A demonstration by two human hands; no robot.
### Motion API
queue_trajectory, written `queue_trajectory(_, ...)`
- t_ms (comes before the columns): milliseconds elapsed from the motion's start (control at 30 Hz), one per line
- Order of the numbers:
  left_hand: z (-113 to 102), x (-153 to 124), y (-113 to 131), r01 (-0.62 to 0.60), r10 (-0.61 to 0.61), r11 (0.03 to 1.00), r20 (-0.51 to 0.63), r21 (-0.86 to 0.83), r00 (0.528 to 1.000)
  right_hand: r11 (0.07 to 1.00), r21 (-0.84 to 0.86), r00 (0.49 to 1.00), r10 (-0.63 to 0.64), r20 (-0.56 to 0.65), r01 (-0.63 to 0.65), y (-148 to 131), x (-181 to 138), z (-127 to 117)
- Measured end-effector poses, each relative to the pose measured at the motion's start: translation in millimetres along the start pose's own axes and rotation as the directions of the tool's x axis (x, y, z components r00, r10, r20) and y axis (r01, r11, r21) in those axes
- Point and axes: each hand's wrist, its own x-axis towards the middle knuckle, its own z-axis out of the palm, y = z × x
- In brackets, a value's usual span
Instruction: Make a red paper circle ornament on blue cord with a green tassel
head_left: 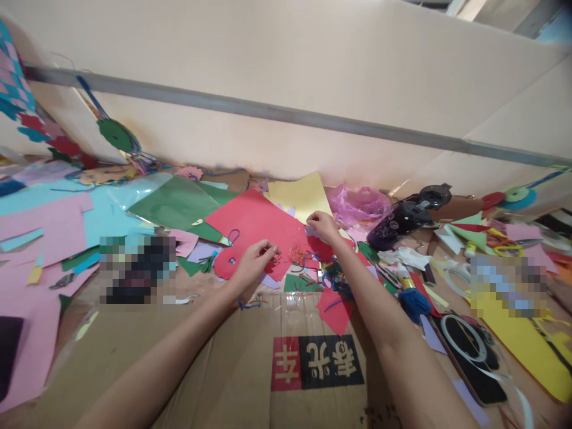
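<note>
My left hand (258, 257) is closed in a pinch over a red paper piece with a hole (223, 265). A blue loop of cord (233, 236) lies at that piece's upper edge. Between my hands sits a tangle of thin red thread (295, 255). Higher and to the right, my right hand (323, 225) also pinches, above red paper and beside a yellow sheet (299, 193). Whatever either set of fingertips holds is too fine to make out. Behind my left hand spreads a large red sheet (254, 217). Blue cord (333, 277) lies below my right hand.
A flattened cardboard box (214, 363) covers the near surface. Farther right are a dark bottle (395, 223), a glue stick (404, 277), blue yarn (413, 304) and a tape roll (463, 338) on a dark phone-like slab. Pink sheets (31, 351) lie left; a wall rises behind.
</note>
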Motion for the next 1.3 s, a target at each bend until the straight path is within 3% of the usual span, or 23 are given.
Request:
queue_trajectory(267,-14,7,11,-0.079,0.081,0.995,-0.034,0.066,0.996,0.999,-0.044,0.999,-0.026,0.036,0.027,0,-13,-7)
queue_trajectory(533,-46,7,44,-0.165,0.178,0.981,-0.135,0.103,0.975,0.966,-0.252,0.998,-0.055,0.001,0.053,5,-16,5)
queue_trajectory(667,-59,11,47,-0.156,0.173,0.978,-0.124,0.136,0.977,0.984,-0.180,0.999,-0.011,-0.051,0.001,5,-16,1)
queue_trajectory(767,-70,12,38,-0.115,0.148,0.954,-0.102,0.277,0.984,0.998,-0.062,0.995,-0.001,-0.097,-0.005,6,-19,-7)
queue_trajectory(900,-88,4,27,-0.077,0.141,0.840,-0.079,0.537,0.987,0.999,0.033,0.992,-0.027,-0.122,0.031,7,-26,-17)
queue_trajectory(1067,-104,-11,18,-0.055,0.140,0.655,-0.049,0.754,0.989,0.991,0.063,0.993,-0.116,-0.037,0.119,6,-43,-23)
queue_trajectory(1200,-107,-17,11,-0.124,0.144,0.527,0.056,0.841,0.988,0.970,0.011,0.957,-0.242,0.160,0.243,5,-61,-25)
queue_trajectory(1300,-107,-21,8,-0.181,0.129,0.396,0.141,0.900,0.982,0.948,-0.139,0.933,-0.243,0.265,0.286,3,-76,-32)
